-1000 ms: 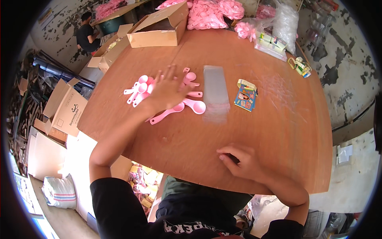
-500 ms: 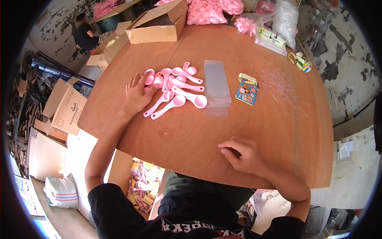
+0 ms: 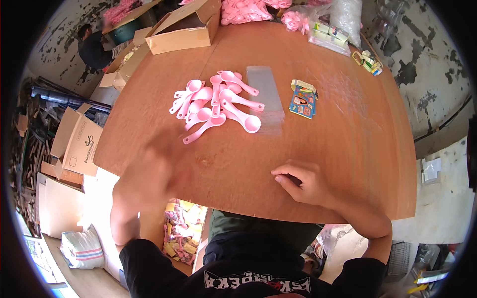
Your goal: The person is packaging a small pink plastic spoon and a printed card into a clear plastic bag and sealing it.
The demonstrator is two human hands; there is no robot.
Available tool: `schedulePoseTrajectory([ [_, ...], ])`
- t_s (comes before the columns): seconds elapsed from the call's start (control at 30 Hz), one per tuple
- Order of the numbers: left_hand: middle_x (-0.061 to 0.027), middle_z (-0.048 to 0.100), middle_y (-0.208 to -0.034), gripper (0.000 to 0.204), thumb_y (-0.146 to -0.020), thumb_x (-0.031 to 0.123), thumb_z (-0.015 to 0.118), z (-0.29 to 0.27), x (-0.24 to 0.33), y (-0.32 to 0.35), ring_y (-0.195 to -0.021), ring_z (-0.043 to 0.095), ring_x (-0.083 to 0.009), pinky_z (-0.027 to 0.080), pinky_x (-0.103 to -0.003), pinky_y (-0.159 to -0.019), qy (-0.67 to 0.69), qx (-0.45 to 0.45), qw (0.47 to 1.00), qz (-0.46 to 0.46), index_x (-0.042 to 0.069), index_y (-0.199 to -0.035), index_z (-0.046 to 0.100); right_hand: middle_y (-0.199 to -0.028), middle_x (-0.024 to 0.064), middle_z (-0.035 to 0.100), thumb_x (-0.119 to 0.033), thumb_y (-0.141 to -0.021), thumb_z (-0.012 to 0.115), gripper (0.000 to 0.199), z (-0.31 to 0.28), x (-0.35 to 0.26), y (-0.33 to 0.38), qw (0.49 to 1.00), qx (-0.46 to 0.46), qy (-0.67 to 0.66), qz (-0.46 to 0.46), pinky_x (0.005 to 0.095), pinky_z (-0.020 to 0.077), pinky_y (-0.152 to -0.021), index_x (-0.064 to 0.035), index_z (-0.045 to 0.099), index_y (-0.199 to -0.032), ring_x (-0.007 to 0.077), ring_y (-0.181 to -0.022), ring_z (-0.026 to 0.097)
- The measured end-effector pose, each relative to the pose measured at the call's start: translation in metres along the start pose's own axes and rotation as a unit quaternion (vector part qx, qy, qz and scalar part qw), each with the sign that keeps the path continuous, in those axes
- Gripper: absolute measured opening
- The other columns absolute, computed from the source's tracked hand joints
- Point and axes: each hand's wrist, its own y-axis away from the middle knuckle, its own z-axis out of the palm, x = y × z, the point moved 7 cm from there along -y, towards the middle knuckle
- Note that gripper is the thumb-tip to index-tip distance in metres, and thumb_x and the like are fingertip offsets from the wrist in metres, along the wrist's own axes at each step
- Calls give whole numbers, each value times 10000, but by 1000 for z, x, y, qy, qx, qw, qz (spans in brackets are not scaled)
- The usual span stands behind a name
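Pink plastic scoops (image 3: 216, 99) lie in a loose pile on the brown table, left of the middle. My left hand (image 3: 149, 171), smeared by motion, is over the table's near left part, short of the pile; its fingers cannot be made out. Lower right of the pile, my right hand (image 3: 300, 183) rests on the table with its fingers curled in and the thumb close to them; nothing shows in it. Clear flat plastic bags (image 3: 266, 94) are stacked right beside the scoops. Farther right lie small blue printed cards (image 3: 303, 102) with a yellowish band at their top.
Thin clear strips (image 3: 348, 97) are scattered at the table's right. An open cardboard box (image 3: 181, 42) and bags of pink scoops (image 3: 246, 11) stand along the far edge. Below the near edge, a box (image 3: 181, 231) holds packed pink and yellow pieces. Another person (image 3: 94, 47) is at the far left.
My left hand has drawn back from the scoop pile toward the near left. The scoops on the pile's left side have shifted. My right hand keeps its pose, and the whole view has moved slightly.
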Motion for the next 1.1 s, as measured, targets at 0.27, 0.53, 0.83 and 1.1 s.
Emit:
schedulePoseTrajectory([
  [0.27, -71, 612, -753, 142, -811, 185, 635, -49, 138, 156, -681, 621, -219, 483, -333, -609, 144, -220, 727, 634, 48, -792, 605, -834, 51, 688, -72, -889, 652, 120, 0, 20, -6, 986, -29, -75, 143, 233, 481, -625, -20, 682, -992, 96, -691, 619],
  [0.53, -70, 639, -633, 188, -733, 210, 678, -51, 159, 188, -600, 639, -206, 453, -334, -570, 160, -105, 690, 698, 29, -686, 679, -786, 56, 678, -96, -852, 663, 155, -13, 59, -85, 993, 13, 74, 96, 267, 467, -582, -17, 685, -983, 118, -635, 603],
  [0.83, -118, 613, -718, 159, -732, 128, 641, -43, 154, 142, -672, 603, -253, 448, -365, -609, 358, -235, 603, 673, -24, -775, 657, -823, 157, 670, -103, -754, 652, 145, 23, 70, -141, 975, -18, 219, 21, 451, 505, -656, -25, 689, -871, 341, -759, 654],
  [1.1, -47, 640, -791, 217, -846, 267, 720, 20, 86, 12, -722, 627, -234, 477, -346, -626, 380, -179, 813, 402, 65, -898, 656, -758, 91, 679, -217, -743, 750, 173, -22, 67, -106, 945, -1, 315, 86, 374, 465, -617, -56, 714, -797, 263, -684, 636],
])
